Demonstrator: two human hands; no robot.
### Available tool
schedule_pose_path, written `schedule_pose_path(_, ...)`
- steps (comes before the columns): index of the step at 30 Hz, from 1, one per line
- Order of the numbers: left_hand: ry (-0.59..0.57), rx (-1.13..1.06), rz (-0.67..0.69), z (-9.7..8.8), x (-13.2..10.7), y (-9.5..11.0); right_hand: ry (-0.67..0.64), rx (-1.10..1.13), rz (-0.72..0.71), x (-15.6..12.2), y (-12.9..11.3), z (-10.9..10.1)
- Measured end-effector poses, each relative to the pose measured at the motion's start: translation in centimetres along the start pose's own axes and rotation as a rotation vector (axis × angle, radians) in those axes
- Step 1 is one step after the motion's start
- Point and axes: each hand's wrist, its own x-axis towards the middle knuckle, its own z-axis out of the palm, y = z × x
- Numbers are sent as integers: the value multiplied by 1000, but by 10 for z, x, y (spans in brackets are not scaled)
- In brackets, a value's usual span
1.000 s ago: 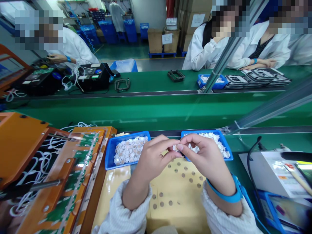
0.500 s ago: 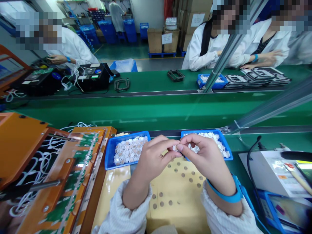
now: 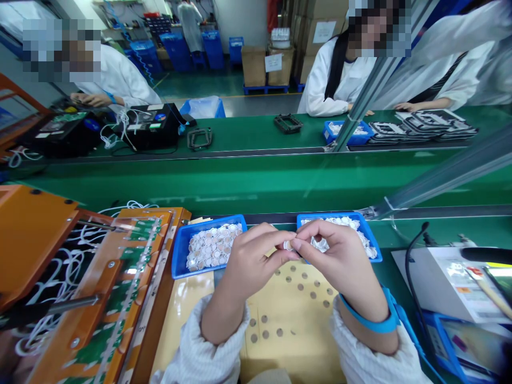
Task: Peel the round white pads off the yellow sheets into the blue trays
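The left hand and the right hand meet in the middle, a little above the counter. Both pinch one small disc between the tips of thumb and forefinger. The grip of each hand is narrow and closed on this disc, and the other fingers are curled. The disc is in the air between the two hands, over the far edge of a yellow board that has many round holes.

Just behind the left hand stands a blue tray filled with pale, tan-centred discs. Just behind the right hand, a second blue tray holds whiter pieces, and the fingers partly hide it. The right wrist carries a blue wrist strap.

To the left lies an orange fixture with green circuit strips and white wires. To the right, a white device bears labels with red and orange marks, but the writing is too small and blurred to read. A black cable runs along its left side.

Beyond the trays runs a green conveyor belt. On its far side, persons in white coats work at another counter. Behind them, cardboard boxes carry white paper sheets whose text cannot be read.
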Motion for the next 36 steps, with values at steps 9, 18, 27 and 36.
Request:
schedule_pose_path(9, 62, -58, -23, -1, 0, 0, 62, 129, -71, -4, 6, 1)
schedule_pose_path(18, 118, -128, -55, -4, -4, -4, -30, 123, -10, -3, 1, 1)
schedule_pose_path(27, 67, -161, -113, -4, -4, -6, -128, 71, -3, -3, -6, 2)
schedule_pose_path(36, 98, -246, -281, -1, -10, -6, -148, -106, -151, -3, -5, 5)
